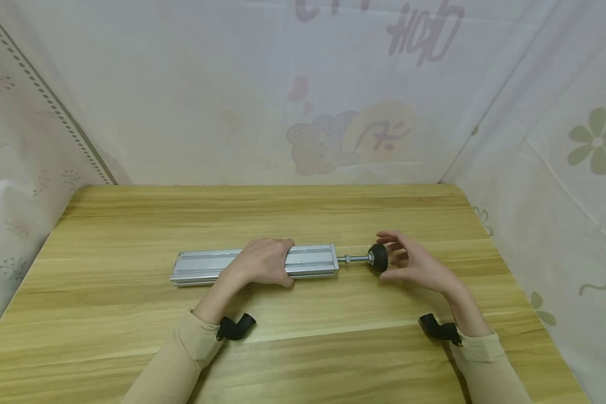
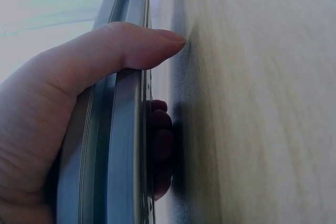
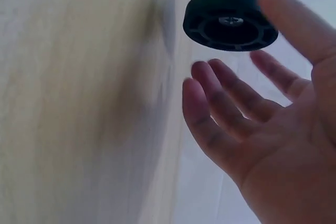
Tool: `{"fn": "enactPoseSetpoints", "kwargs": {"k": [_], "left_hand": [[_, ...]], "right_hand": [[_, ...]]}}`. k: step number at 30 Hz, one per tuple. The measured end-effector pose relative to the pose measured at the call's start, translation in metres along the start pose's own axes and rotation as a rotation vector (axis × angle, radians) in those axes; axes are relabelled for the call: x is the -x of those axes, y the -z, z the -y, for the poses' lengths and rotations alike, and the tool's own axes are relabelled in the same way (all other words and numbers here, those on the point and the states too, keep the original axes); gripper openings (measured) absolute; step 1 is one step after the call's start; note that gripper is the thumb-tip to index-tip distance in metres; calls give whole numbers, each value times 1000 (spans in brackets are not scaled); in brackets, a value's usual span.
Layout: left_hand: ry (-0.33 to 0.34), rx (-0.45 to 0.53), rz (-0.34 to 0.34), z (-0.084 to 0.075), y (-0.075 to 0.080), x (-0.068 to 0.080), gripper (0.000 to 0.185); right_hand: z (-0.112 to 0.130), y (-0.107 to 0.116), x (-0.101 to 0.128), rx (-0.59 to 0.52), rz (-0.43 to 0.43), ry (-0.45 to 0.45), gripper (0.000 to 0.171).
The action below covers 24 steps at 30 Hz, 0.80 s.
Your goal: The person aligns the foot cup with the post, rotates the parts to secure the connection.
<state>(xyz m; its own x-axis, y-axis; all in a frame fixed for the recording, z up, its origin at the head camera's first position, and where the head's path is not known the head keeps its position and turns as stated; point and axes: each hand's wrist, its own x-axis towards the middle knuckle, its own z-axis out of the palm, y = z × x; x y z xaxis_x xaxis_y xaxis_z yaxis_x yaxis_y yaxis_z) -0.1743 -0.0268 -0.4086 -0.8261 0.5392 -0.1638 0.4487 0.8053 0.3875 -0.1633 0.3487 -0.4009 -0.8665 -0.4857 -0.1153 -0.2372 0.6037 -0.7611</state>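
Observation:
A silver aluminium profile (image 1: 310, 258) with grooves along its sides lies crosswise in the head view. My left hand (image 1: 262, 261) grips it right of its middle; in the left wrist view the thumb (image 2: 142, 45) crosses one face and curled fingertips (image 2: 163, 142) show past the other edge. From the profile's right end a threaded rod (image 1: 358, 258) with a nut leads to a black levelling foot (image 1: 379, 257). Around that foot my right hand (image 1: 416, 266) is loosely spread. The right wrist view shows the foot's hollow underside (image 3: 231, 27), with the fingers apart from it; whether the thumb touches is unclear.
Beneath everything is a wood-grain table (image 1: 283, 213). Pale printed cloth (image 1: 207, 101) hangs behind it and along both sides. A black wrist device (image 1: 236, 326) sits at the left cuff, another black device (image 1: 439, 328) at the right cuff.

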Motion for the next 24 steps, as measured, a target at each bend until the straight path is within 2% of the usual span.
{"fn": "enactPoseSetpoints", "kwargs": {"k": [2, 8, 12, 17, 24], "left_hand": [[0, -2, -1, 0, 0, 0, 55], [-4, -6, -5, 1, -1, 0, 54], [-4, -2, -4, 0, -1, -1, 52], [-2, -1, -1, 0, -1, -1, 52], [1, -5, -1, 1, -1, 0, 53]], "right_hand": [[1, -1, -1, -1, -23, 15, 89], [3, -5, -2, 63, -39, 13, 73], [0, -6, -2, 74, -43, 27, 68], [-2, -4, 0, 87, 0, 35, 66], [-1, -2, 3, 122, 79, -54, 62]]}}
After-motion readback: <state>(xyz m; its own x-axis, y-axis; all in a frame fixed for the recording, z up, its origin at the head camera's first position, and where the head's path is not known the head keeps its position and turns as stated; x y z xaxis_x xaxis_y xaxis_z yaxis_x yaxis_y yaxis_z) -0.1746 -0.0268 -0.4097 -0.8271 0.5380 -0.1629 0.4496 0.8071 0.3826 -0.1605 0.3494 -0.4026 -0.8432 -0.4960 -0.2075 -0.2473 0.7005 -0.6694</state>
